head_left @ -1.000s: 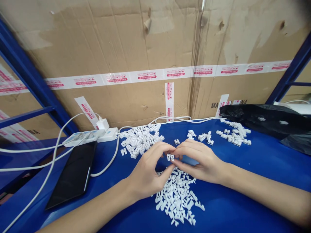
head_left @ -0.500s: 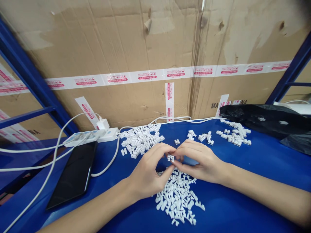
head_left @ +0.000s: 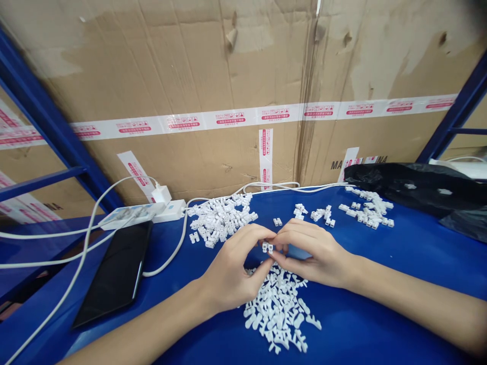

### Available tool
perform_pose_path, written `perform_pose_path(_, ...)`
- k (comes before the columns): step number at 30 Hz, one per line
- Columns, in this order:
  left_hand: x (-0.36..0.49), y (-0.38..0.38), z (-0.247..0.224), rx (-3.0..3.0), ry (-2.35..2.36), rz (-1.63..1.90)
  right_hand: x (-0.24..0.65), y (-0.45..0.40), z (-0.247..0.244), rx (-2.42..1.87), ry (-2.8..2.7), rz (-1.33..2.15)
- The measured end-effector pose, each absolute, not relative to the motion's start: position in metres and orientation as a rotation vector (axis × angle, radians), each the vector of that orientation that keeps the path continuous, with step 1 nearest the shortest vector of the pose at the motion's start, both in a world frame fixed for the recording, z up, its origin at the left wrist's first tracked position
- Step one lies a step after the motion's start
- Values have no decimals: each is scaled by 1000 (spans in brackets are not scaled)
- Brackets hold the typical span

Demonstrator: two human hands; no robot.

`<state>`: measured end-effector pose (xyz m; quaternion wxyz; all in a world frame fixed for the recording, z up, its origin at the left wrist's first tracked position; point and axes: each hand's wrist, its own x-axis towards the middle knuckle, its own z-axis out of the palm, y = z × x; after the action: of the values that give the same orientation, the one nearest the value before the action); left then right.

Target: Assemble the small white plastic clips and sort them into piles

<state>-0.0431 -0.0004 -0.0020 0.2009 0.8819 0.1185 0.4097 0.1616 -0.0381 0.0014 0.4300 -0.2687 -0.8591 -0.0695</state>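
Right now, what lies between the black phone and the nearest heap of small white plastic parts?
A white cable curves between the black phone and the heap on the blue tabletop, in the head view.

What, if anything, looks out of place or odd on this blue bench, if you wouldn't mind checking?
Two small white bits lie on the black plastic bag at the far right, away from the white plastic parts piled on the blue bench, so they look stray.

Head-worn camera, facing forward and down
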Motion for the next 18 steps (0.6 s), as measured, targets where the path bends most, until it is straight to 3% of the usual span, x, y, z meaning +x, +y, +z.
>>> perform_pose_path(18, -42, 0, -2, 2484, 288, 1177, 160, -39, 3, -630, -2121, -193)
